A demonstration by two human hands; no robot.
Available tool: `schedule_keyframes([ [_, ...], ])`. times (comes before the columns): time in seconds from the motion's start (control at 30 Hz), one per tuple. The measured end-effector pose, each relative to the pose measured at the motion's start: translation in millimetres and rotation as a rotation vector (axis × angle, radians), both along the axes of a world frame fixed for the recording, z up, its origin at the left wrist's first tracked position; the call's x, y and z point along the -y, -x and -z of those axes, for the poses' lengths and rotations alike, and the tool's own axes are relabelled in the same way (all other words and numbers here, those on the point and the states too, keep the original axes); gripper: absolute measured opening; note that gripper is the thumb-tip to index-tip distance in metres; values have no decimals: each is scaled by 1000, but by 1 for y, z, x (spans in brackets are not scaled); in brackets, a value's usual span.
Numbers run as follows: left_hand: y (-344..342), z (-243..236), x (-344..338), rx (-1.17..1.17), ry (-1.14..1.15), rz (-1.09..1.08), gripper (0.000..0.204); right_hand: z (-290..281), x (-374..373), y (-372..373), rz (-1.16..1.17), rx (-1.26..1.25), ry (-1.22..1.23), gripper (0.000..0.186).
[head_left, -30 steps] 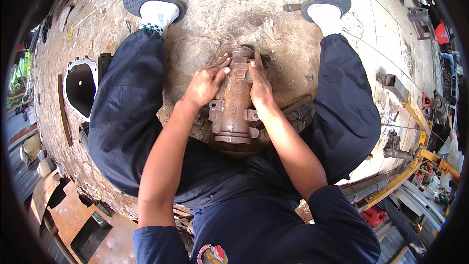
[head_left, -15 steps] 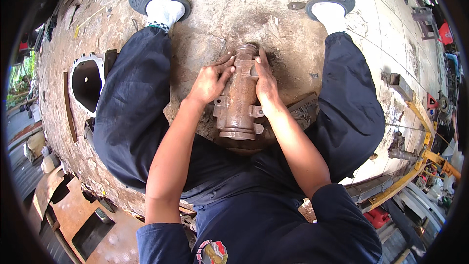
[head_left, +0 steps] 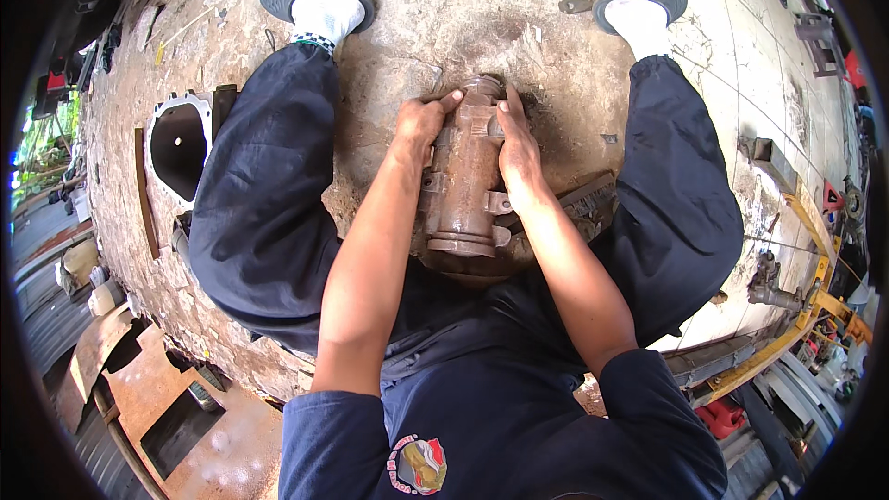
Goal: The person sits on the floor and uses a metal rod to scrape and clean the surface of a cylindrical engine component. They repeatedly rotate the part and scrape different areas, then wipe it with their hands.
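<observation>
A rusty brown cylindrical metal housing (head_left: 468,181) lies between my legs, its narrow ribbed end away from me and its wide flanged end toward me. Lugs stick out from both of its sides. My left hand (head_left: 426,122) grips the far left side, thumb laid on top near the narrow end and the other fingers hidden beneath. On the opposite side, my right hand (head_left: 520,150) is wrapped along the housing, its thumb near a notch in the upper surface. What supports the housing underneath is mostly hidden.
A silver-edged metal cover (head_left: 181,148) lies beside my left leg, next to a flat rusty strip (head_left: 145,193). A scraper-like tool (head_left: 576,6) is by my right shoe. On the right are a yellow metal frame (head_left: 815,287) and a greasy metal part (head_left: 769,282). Rusty sheet metal (head_left: 231,435) lies lower left.
My left hand has shifted from resting on the housing's top to gripping its left side. My right thumb now lies over the upper edge. The whole view has shifted slightly.
</observation>
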State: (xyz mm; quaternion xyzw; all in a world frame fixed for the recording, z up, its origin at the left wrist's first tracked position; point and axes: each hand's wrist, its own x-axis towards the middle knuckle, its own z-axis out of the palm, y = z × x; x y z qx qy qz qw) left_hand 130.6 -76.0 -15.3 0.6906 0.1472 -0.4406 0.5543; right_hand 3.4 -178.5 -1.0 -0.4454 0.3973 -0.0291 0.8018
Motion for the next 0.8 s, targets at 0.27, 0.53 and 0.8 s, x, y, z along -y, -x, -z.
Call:
schedule_keyframes([
  [0.27,10,-17,-16,-113,-26,-45,54,3,-2,-1,-5,116,142,62],
  [0.53,8,17,-39,-159,257,-5,67,-9,-1,-3,-27,116,146,61],
  [0.8,2,-10,-1,-121,-105,-121,53,20,1,-4,-45,51,218,62],
])
